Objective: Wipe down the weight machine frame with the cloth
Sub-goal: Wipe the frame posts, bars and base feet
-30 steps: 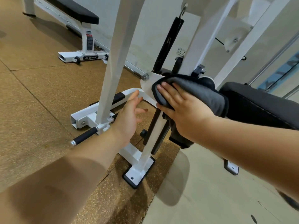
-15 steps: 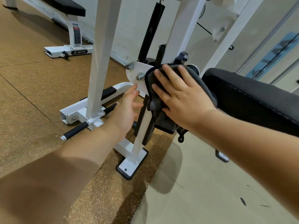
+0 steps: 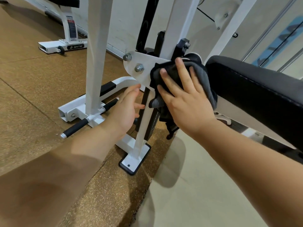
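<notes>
Presses the soft, limp cloth (image 3: 202, 76) flat beneath the straight-fingered right hand (image 3: 185, 99) against the rigid weight machine frame (image 3: 146, 74) (probably bunches unless palmed broadly), and hovers the relaxed, empty left hand (image 3: 126, 110) just beside.

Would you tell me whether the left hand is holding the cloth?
No, the right hand presses the cloth on the frame, while the left hand holds nothing.
</notes>
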